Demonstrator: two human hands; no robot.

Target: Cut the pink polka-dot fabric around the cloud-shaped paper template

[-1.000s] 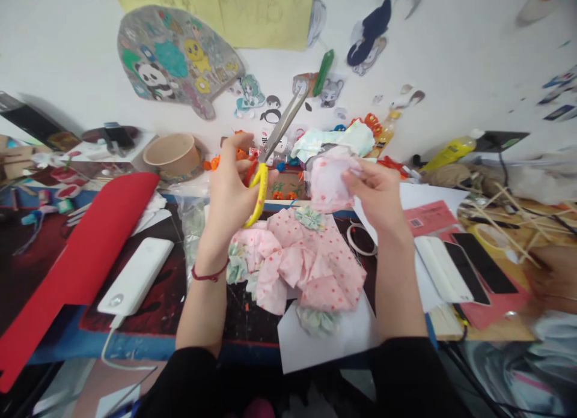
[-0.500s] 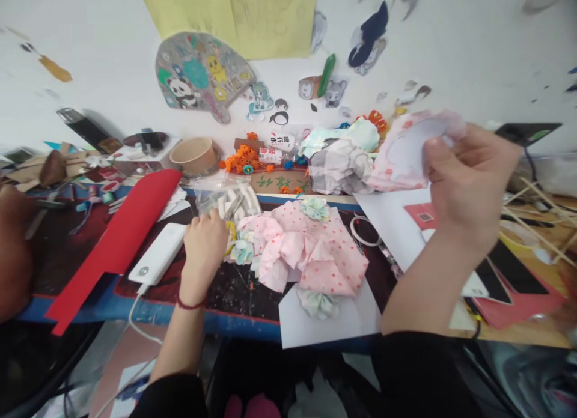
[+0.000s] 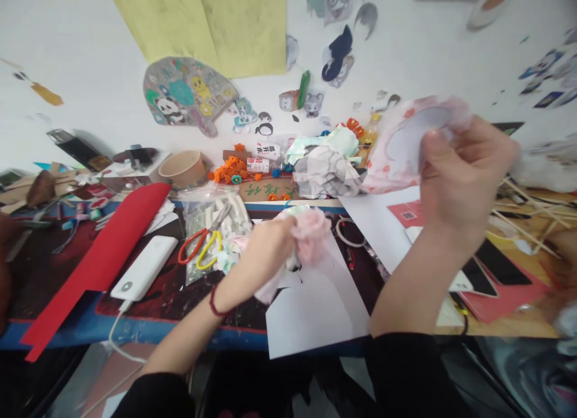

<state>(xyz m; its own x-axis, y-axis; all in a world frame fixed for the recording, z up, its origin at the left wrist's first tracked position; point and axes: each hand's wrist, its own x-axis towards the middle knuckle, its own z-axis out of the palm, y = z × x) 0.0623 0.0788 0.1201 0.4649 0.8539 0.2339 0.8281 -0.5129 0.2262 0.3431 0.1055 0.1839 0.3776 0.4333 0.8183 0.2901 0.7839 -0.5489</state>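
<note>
My left hand (image 3: 270, 244) is closed around a bunched pink dotted cloth (image 3: 313, 229), lifted over a white paper sheet (image 3: 320, 313). Its surface is smeared by motion. On the right, my right hand (image 3: 466, 172) is raised, with thumb and fingers pinching another pink cloth piece (image 3: 383, 157), which has a round pale area in its middle. Scissors (image 3: 202, 247) with one orange and one yellow handle lie on a plastic bag of white sticks (image 3: 220, 217), left of my left hand. A pale green ruffled piece (image 3: 226, 259) sits beside the scissors.
Crumpled grey-white cloth (image 3: 327, 172) lies at the back, near orange flowers (image 3: 232, 169) and a tape roll (image 3: 183, 167). A red strip (image 3: 108, 256) and a white power bank (image 3: 144, 268) with its cable occupy the left. Thin wooden sticks (image 3: 529, 217) lie right.
My left hand has left the scissors, moved right and gathered up the pink dotted cloth that lay spread on the paper. My right hand still holds its piece. The camera view has shifted.
</note>
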